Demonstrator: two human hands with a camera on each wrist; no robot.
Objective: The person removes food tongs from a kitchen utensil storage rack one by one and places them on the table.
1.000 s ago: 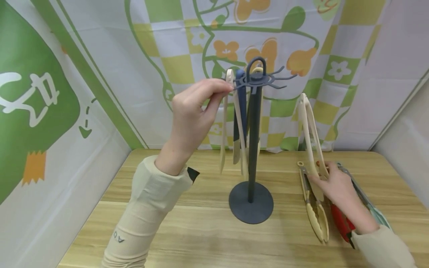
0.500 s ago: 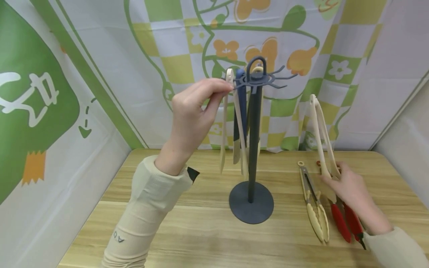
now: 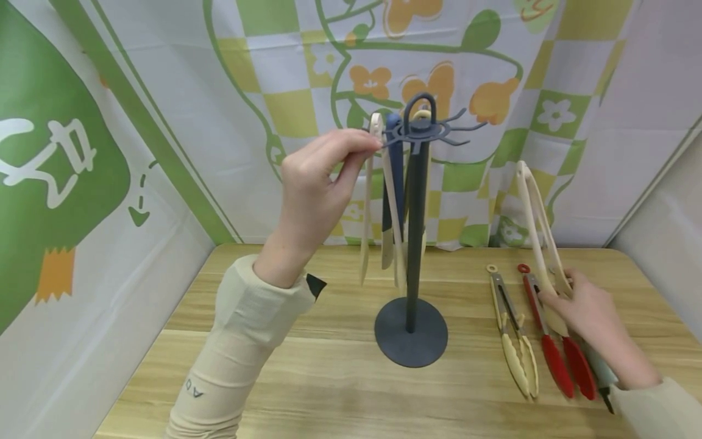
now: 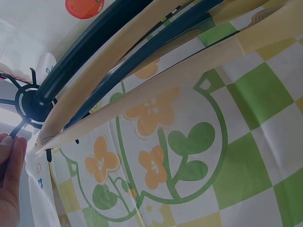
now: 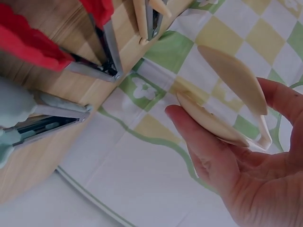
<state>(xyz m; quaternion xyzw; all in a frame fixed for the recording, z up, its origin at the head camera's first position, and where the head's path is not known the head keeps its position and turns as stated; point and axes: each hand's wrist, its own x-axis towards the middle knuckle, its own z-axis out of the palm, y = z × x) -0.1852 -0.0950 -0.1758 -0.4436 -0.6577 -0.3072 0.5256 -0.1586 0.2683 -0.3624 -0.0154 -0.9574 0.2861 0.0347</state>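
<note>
My left hand (image 3: pixel 318 183) pinches one hook arm of the dark grey hanging rack (image 3: pixel 415 244); the left wrist view shows its fingertips (image 4: pixel 16 146) at that arm. Just beyond hang cream tongs (image 3: pixel 375 125), blue tongs (image 3: pixel 396 177) and a pair with a yellow ring (image 3: pixel 421 114). At the right, my right hand (image 3: pixel 598 317) holds another pair of cream tongs (image 3: pixel 532 219) by the tip end, hinge end up. Its spread tips (image 5: pixel 232 75) sit between thumb and fingers in the right wrist view.
On the wooden table (image 3: pixel 318 378) lie yellow tongs (image 3: pixel 515 347), red tongs (image 3: pixel 556 360) and mint tongs (image 3: pixel 600 369), the last mostly behind the right hand. A patterned curtain (image 3: pixel 285 122) hangs behind, with white side walls.
The right hand has moved right with its cream tongs, from over the yellow tongs to over the red and mint ones, uncovering more of the yellow and red pairs. The left hand stays put.
</note>
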